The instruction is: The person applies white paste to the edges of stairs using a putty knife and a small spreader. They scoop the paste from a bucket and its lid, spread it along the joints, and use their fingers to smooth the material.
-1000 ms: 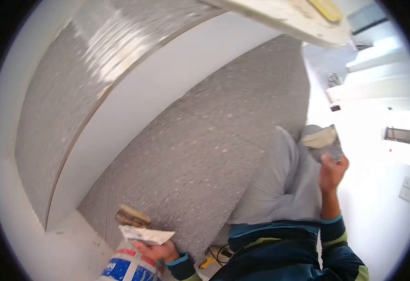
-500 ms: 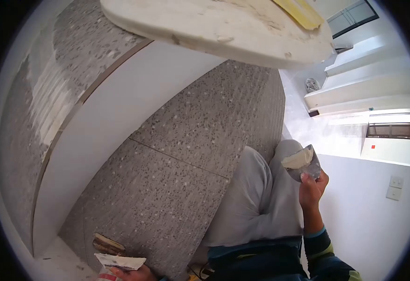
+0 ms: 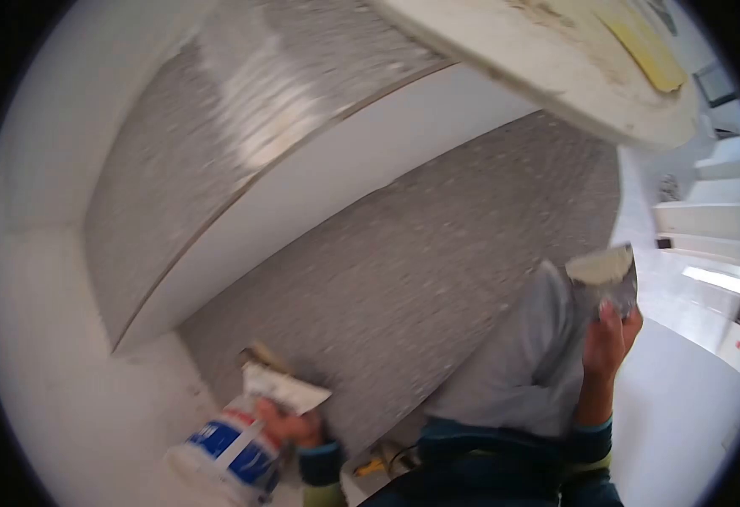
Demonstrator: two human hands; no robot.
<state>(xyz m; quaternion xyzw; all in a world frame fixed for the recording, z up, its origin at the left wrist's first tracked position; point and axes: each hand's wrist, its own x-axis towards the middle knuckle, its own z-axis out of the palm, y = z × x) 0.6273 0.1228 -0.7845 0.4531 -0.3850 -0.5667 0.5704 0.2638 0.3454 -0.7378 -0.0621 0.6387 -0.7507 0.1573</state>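
The left hand (image 3: pixel 287 424) gripped a pale flat blade (image 3: pixel 287 389) beside a bucket (image 3: pixel 228 452) with a blue and red label, though it was unclear whether the hand touched the bucket. The right hand (image 3: pixel 611 345) was closed around a scraper (image 3: pixel 622 291) bearing cream paste (image 3: pixel 600 266), near the grey trousers (image 3: pixel 505 355) and well apart from the blade.

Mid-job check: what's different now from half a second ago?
The camera view has swung, shifting the scene rightward and bringing more of the bucket into view; no separate movement is clear. Nothing was taken up or let go: the left hand still holds the pale-coated blade, the right hand the paste-loaded scraper.
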